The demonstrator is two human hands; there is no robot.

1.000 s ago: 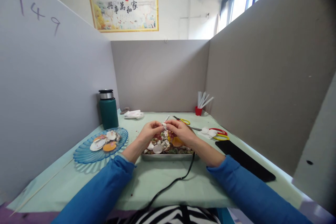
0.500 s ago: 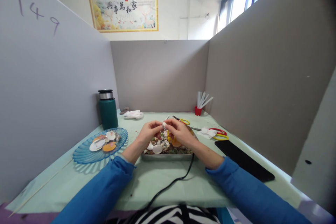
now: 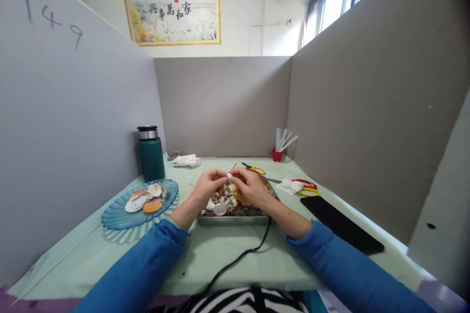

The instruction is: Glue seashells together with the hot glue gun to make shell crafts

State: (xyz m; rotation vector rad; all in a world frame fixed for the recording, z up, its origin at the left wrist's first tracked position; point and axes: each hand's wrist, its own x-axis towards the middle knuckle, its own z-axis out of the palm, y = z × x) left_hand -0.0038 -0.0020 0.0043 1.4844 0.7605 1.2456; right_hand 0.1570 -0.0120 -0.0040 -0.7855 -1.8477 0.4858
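A small white shell [image 3: 229, 176] is pinched between the fingertips of my left hand [image 3: 210, 185] and my right hand [image 3: 250, 187]. Both hands are closed on it and meet above a metal tray [image 3: 235, 220]. In the tray lie many shells [image 3: 220, 209], white, brown and orange, partly covered by my hands. My fingers hide much of the small shell, so its exact shape cannot be made out. A blue scalloped plate [image 3: 113, 217] with several larger shells [image 3: 152, 205] stands left of my left hand.
Behind the plate stands a green bottle [image 3: 151, 159]. Scissors [image 3: 310, 188] with red and yellow handles, pliers [image 3: 257, 169] and a black flat object [image 3: 341, 225] lie to the right. A red cup [image 3: 277, 155] holds white sticks. A black cable [image 3: 238, 257] crosses the front, and a thin stick [image 3: 57, 261] lies left.
The small shell has turned slightly between my fingertips. Both hands stay in almost the same place over the tray.
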